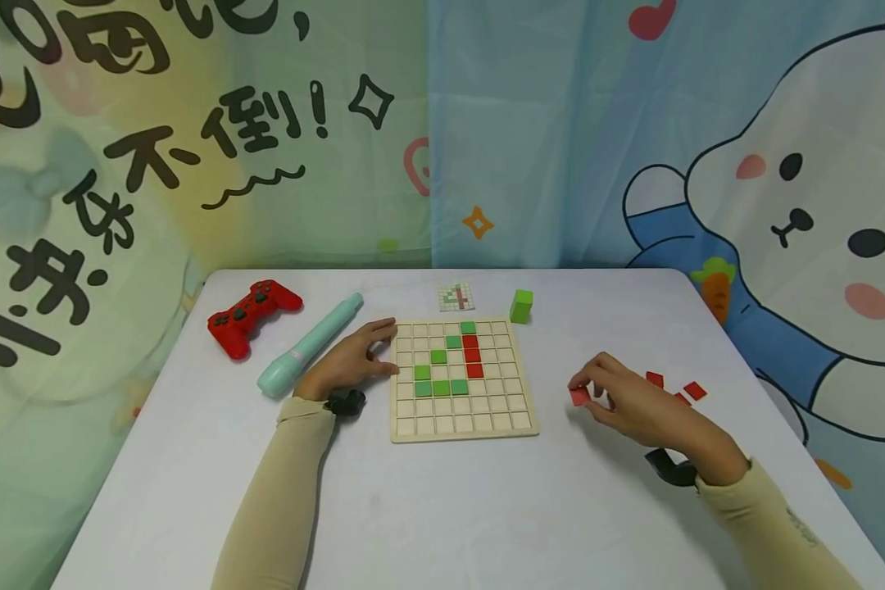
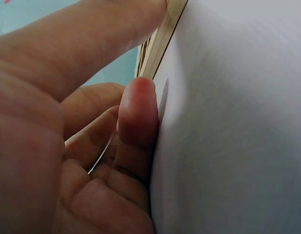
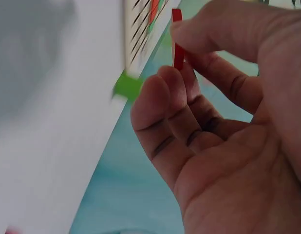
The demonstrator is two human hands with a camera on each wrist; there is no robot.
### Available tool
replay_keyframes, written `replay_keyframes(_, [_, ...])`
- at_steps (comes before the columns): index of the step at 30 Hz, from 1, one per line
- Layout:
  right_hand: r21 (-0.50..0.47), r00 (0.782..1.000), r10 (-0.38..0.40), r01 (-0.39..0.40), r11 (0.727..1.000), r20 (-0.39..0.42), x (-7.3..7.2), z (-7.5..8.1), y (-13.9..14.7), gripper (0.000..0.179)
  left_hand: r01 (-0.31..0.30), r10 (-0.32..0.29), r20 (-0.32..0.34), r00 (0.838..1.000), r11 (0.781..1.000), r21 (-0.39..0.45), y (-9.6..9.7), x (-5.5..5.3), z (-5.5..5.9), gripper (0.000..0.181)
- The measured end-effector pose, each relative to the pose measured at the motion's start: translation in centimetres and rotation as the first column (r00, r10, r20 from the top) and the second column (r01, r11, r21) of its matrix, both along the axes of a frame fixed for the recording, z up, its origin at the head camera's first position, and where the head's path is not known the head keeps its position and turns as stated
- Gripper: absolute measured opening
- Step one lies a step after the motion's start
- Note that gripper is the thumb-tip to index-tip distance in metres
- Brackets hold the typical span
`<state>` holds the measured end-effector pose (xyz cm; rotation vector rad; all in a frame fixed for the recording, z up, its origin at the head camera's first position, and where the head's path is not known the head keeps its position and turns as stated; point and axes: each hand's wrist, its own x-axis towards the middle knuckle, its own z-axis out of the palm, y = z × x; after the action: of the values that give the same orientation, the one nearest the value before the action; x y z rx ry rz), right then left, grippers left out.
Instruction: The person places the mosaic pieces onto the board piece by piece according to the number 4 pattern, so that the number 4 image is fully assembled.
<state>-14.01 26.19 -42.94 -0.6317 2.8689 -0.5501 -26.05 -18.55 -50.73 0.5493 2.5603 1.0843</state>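
Note:
A wooden grid board [image 1: 465, 426] lies on the table with green and red square tiles in some of its cells. My left hand [image 1: 350, 360] rests at its left side, the fingertips and thumb touching the edge [image 2: 165, 44]. To the right of the board, my right hand [image 1: 630, 401] pinches a flat red tile [image 3: 178, 48] between thumb and fingers, held above the table. Several loose red tiles [image 1: 696, 391] lie just beyond the right hand, partly hidden by it. Three red tiles [image 1: 473, 356] form a column on the board, beside a stepped outline of green tiles [image 1: 441, 388].
Behind the board lies a small pattern card [image 1: 456, 297], with a green block stack [image 1: 521, 306] to its right. A red game controller [image 1: 254, 317] and a teal cylindrical object [image 1: 310, 344] lie left of the board. A printed curtain [image 1: 531, 147] hangs behind the white table [image 1: 442, 516].

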Motion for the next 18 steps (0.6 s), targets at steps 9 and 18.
replay_keyframes(9, [-0.035,0.989,0.144,-0.144,0.989,-0.01,-3.8,-1.1,-7.0,0.031,-0.01,0.009,0.013,1.0,1.0,0.017,0.0,0.0,-0.1,0.089])
replay_keyframes(18, [-0.078,0.984,0.17,-0.166,0.983,0.054,-6.0,-2.4,-10.9,0.023,-0.025,0.024,0.019,1.0,0.999,0.044,0.0,0.0,-0.1,0.089])
